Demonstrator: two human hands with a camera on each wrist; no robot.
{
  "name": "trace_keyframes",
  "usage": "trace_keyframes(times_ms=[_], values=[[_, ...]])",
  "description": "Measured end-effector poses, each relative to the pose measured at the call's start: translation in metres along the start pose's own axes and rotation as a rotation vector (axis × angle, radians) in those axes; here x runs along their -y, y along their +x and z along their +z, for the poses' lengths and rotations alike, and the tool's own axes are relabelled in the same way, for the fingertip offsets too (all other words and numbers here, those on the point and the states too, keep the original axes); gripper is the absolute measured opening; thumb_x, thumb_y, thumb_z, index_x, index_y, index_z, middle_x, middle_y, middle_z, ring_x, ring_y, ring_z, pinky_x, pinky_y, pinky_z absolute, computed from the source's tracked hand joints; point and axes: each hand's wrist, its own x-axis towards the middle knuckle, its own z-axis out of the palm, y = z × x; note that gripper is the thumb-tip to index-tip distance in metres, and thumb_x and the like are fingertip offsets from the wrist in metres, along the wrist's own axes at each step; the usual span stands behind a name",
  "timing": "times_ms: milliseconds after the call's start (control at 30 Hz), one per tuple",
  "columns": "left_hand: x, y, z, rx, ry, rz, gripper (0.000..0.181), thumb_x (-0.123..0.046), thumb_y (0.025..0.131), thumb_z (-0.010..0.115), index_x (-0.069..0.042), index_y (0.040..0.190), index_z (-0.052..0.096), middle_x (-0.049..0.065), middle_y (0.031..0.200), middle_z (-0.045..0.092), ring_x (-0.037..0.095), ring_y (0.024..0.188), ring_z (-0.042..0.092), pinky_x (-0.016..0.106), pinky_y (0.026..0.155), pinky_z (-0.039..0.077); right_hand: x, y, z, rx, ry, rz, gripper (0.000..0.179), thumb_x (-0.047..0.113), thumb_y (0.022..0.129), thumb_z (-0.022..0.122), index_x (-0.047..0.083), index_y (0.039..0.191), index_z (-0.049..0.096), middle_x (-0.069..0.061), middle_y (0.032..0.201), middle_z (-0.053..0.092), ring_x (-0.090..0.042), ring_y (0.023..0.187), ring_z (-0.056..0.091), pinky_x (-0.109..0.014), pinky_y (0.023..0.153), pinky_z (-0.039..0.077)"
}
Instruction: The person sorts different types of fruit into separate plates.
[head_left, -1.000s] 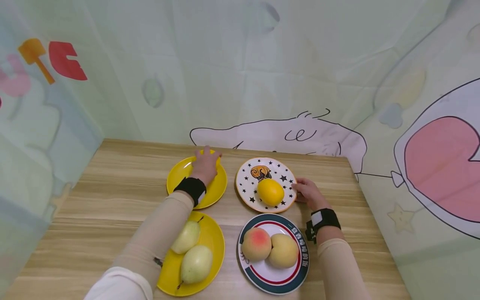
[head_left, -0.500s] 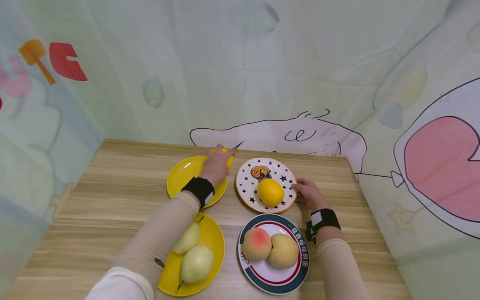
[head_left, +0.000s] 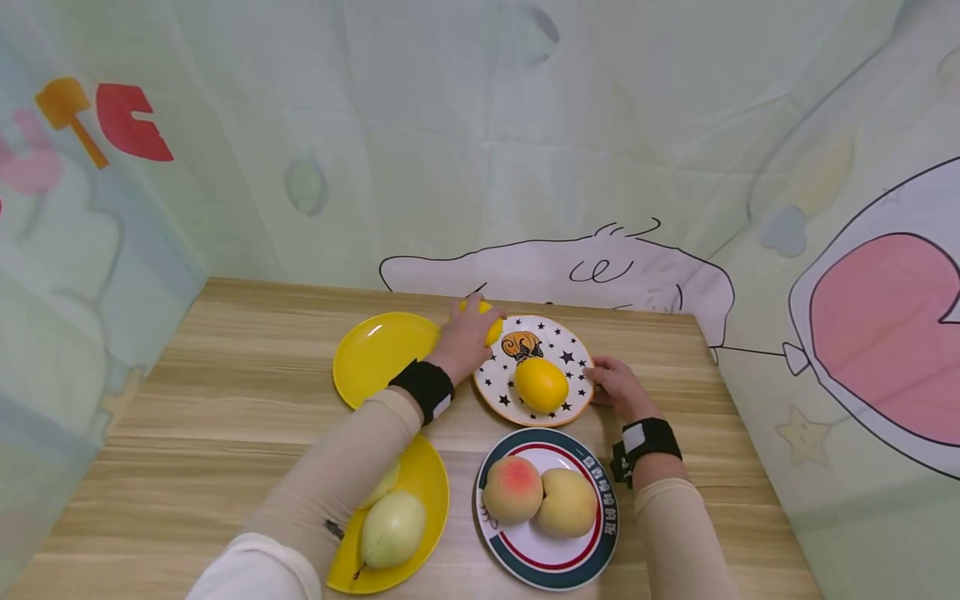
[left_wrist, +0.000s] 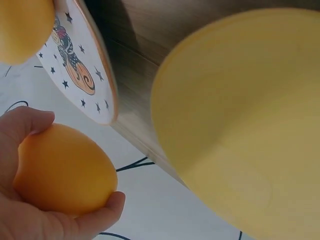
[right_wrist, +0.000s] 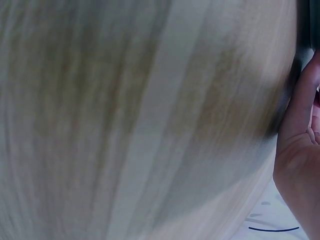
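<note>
My left hand (head_left: pixel 465 340) grips a yellow lemon (left_wrist: pixel 65 167), thumb and fingers curled round its sides, above the left rim of the white star-patterned plate (head_left: pixel 496 385). A second lemon (head_left: pixel 542 385) lies on that plate, below its orange pumpkin print. At the plate's right rim, my right hand (head_left: pixel 621 388) holds the edge between thumb and fingers; most of those fingers are out of sight in the right wrist view. Left of the star plate is a bare yellow plate (head_left: pixel 375 360), partly covered by the left hand and wrist.
Nearer me, another yellow plate (head_left: pixel 433 500) bears two pears (head_left: pixel 393 529), one partly behind my left forearm. Beside it, a dark-rimmed plate (head_left: pixel 551 577) holds two peaches (head_left: pixel 513 490). A printed cloth (head_left: pixel 420 167) hangs behind the wooden table (head_left: pixel 225 367).
My left hand has carried the lemon from over the far yellow plate rightward to the star plate's left rim. The right hand and the plates have stayed in place.
</note>
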Motion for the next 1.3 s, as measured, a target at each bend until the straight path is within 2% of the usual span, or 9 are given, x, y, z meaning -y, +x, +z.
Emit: trace_keyframes(times_ms=[233, 433, 700, 867, 1067, 1300], values=[[-0.012, -0.004, 0.008, 0.065, 0.057, 0.042, 0.059, -0.014, 0.082, 0.072, -0.033, 0.133, 0.049, 0.009, 0.146, 0.029, 0.038, 0.127, 0.029, 0.039, 0.081, 0.052, 0.000, -0.001, 0.000, 0.000, -0.003, -0.013, 0.049, 0.023, 0.098, 0.050, 0.003, 0.140, 0.037, -0.013, 0.118, 0.052, -0.012, 0.076, 0.059, -0.023, 0.072, 0.054], [-0.017, -0.005, 0.019, 0.084, 0.089, 0.065, 0.058, -0.012, 0.083, 0.071, -0.033, 0.133, 0.050, 0.008, 0.146, 0.030, 0.040, 0.128, 0.030, 0.043, 0.086, 0.052, -0.001, -0.002, 0.001, -0.006, -0.003, -0.012, 0.049, 0.023, 0.098, 0.050, 0.003, 0.140, 0.037, -0.013, 0.118, 0.053, -0.011, 0.076, 0.059, -0.022, 0.071, 0.054], [-0.020, -0.005, 0.027, 0.108, 0.081, 0.114, 0.056, -0.008, 0.086, 0.068, -0.035, 0.132, 0.052, 0.008, 0.146, 0.030, 0.042, 0.131, 0.027, 0.052, 0.095, 0.045, 0.000, -0.001, 0.002, -0.011, -0.008, 0.018, 0.049, 0.026, 0.098, 0.050, 0.006, 0.141, 0.038, -0.014, 0.124, 0.051, -0.015, 0.082, 0.059, -0.023, 0.074, 0.054], [-0.023, -0.005, 0.027, 0.122, 0.069, 0.115, 0.053, -0.007, 0.087, 0.066, -0.034, 0.130, 0.053, 0.007, 0.143, 0.031, 0.041, 0.130, 0.027, 0.051, 0.096, 0.044, 0.002, -0.001, 0.001, -0.016, -0.002, 0.021, 0.049, 0.026, 0.098, 0.050, 0.007, 0.141, 0.038, -0.014, 0.125, 0.050, -0.016, 0.083, 0.058, -0.022, 0.074, 0.053], [-0.025, -0.005, 0.029, 0.121, 0.076, 0.106, 0.046, -0.013, 0.088, 0.066, -0.035, 0.127, 0.054, 0.007, 0.142, 0.032, 0.037, 0.125, 0.030, 0.047, 0.092, 0.047, 0.002, -0.002, 0.000, -0.003, -0.005, 0.014, 0.050, 0.025, 0.098, 0.050, 0.007, 0.142, 0.037, -0.014, 0.126, 0.050, -0.016, 0.083, 0.058, -0.022, 0.074, 0.053], [-0.024, -0.004, 0.033, 0.128, 0.080, 0.092, 0.047, -0.018, 0.089, 0.065, -0.035, 0.131, 0.052, 0.008, 0.145, 0.031, 0.037, 0.124, 0.032, 0.047, 0.092, 0.047, 0.001, -0.001, 0.001, -0.010, 0.002, 0.016, 0.049, 0.026, 0.097, 0.051, 0.007, 0.141, 0.038, -0.013, 0.124, 0.050, -0.017, 0.086, 0.057, -0.022, 0.074, 0.052]])
